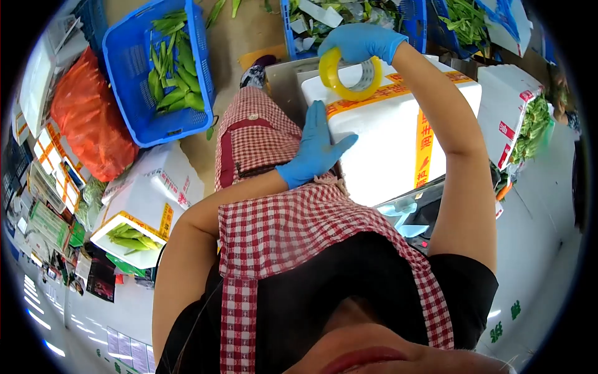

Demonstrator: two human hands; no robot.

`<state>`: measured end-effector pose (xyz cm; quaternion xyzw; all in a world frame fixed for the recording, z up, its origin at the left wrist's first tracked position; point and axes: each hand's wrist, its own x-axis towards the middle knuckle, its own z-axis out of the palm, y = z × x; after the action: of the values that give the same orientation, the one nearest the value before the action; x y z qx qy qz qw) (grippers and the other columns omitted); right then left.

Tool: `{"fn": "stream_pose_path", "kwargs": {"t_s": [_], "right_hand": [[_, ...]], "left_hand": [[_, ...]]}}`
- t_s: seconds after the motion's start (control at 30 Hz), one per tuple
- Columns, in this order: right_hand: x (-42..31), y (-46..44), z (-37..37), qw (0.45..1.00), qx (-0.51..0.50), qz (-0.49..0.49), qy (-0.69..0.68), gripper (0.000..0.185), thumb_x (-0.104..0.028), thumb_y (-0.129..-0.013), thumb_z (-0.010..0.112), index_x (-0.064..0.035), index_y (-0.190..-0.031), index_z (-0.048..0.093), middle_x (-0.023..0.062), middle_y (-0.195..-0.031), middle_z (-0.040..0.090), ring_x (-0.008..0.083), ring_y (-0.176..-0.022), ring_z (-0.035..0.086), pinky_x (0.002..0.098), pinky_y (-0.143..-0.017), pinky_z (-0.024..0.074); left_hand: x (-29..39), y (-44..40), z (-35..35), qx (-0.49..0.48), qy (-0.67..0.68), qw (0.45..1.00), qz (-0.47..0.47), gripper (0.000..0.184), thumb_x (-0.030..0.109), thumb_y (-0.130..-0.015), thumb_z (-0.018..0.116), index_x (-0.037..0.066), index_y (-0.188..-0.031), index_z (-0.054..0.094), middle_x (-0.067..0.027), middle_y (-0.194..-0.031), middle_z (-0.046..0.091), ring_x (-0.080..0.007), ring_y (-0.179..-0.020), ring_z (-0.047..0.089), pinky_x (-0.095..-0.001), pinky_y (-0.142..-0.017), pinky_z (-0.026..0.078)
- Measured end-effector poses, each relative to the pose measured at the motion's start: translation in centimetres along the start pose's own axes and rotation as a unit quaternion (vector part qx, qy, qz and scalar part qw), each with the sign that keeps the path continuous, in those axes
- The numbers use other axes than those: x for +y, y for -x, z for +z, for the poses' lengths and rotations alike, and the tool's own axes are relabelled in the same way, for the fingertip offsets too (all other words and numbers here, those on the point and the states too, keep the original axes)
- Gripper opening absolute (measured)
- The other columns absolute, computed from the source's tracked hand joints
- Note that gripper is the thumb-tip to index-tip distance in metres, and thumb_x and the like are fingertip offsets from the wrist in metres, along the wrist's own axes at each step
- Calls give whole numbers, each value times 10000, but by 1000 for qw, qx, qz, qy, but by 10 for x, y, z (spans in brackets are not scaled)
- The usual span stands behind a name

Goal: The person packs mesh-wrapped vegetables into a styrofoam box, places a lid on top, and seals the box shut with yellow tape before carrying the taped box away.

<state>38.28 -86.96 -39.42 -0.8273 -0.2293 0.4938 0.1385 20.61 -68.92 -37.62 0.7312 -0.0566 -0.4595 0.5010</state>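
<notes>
My right hand [360, 42], in a blue glove, grips a large roll of yellow packing tape [330, 73] over the far part of a white foam box [383, 140]. Orange tape with red lettering [425, 146] runs over the box's lid and down its middle. My left hand [316, 149], gloved in blue too, lies against the left edge of the box with fingers stretched out and thumb spread. Nothing is held in it. The fingers of my right hand are partly hidden behind the roll.
At the left stand a blue crate [121, 81] of green corn cobs, an orange-red sack [93, 121] and a foam box with vegetables [134, 212]. Another blue crate [414, 25] holds scraps at the far side. A foam box [507, 103] and leafy greens [531, 131] are at right.
</notes>
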Motion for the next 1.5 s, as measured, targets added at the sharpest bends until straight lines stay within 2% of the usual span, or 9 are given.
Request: {"fn": "stream_pose_path", "kwargs": {"t_s": [0.3, 0.33, 0.5, 0.63, 0.67, 0.73, 0.9, 1.03, 1.5], "right_hand": [[145, 71, 0, 988, 121, 48, -78, 448, 120, -736, 495, -149, -1063, 642, 114, -1067, 611, 283, -947, 595, 341, -898, 455], [147, 93, -28, 988, 108, 27, -107, 469, 73, -587, 519, -62, -1016, 653, 126, -970, 655, 232, -900, 616, 318, -818, 466], [241, 177, -36, 927, 232, 134, -261, 459, 54, -584, 472, -30, -1000, 645, 137, -938, 656, 233, -852, 620, 300, -801, 468], [326, 235, -15, 975, 218, 40, -17, 436, 6, -569, 481, -35, -961, 665, 118, -876, 669, 245, -852, 628, 287, -796, 475], [344, 247, 9, 966, 215, 125, -72, 431, 47, -631, 471, -69, -1002, 656, 115, -946, 649, 260, -890, 615, 307, -838, 465], [352, 267, 43, 920, 201, 284, -182, 462, 128, -755, 451, -137, -1085, 638, 110, -1087, 608, 291, -966, 590, 348, -921, 444], [338, 304, 94, 835, 190, 379, -349, 380, 84, -787, 503, -138, -1050, 662, 120, -1062, 609, 280, -943, 579, 356, -937, 414], [328, 325, 134, 838, 224, 353, -351, 401, 58, -739, 538, -121, -1082, 647, 122, -1073, 610, 278, -970, 555, 361, -930, 395], [252, 417, 424, 516, 545, 437, -496, 384, -7, -765, 628, -68, -1143, 586, 76, -1012, 627, 184, -894, 589, 304, -893, 431]], "left_hand": [[24, -10, 1, 18, 97, 995, 10, 881, 292, -657, 774, -80, -1286, 282, -229, -1207, 383, -295, -1080, 467, -344, -891, 427], [29, -9, 0, 10, 150, 989, -13, 866, 271, -652, 781, -77, -1278, 295, -223, -1208, 384, -288, -1078, 470, -339, -880, 436], [19, -9, 3, -16, 97, 995, -19, 834, 71, -691, 736, 5, -1357, 239, -190, -1286, 382, -236, -1125, 458, -324, -937, 411], [27, -13, -2, -35, 103, 993, -36, 839, 110, -675, 750, -8, -1339, 251, -202, -1324, 326, -267, -1185, 399, -341, -984, 359], [23, -13, -4, -38, 90, 994, -38, 835, 166, -667, 768, -19, -1317, 277, -216, -1341, 292, -293, -1214, 366, -350, -1006, 328], [22, -16, -5, -51, 100, 993, -49, 858, 168, -660, 772, -10, -1329, 265, -211, -1376, 254, -293, -1240, 338, -349, -1027, 296], [33, -16, 0, -53, 140, 985, -88, 882, 144, -651, 774, 10, -1347, 249, -184, -1377, 254, -268, -1249, 322, -338, -1038, 286], [45, -15, 2, -50, 173, 980, -90, 886, 84, -678, 745, 12, -1376, 204, -176, -1376, 286, -252, -1204, 393, -355, -1008, 333], [17, -15, 18, -85, 64, 993, -43, 649, 99, -774, 641, -16, -1322, 312, -152, -1237, 452, -222, -1088, 467, -317, -936, 381]]}}
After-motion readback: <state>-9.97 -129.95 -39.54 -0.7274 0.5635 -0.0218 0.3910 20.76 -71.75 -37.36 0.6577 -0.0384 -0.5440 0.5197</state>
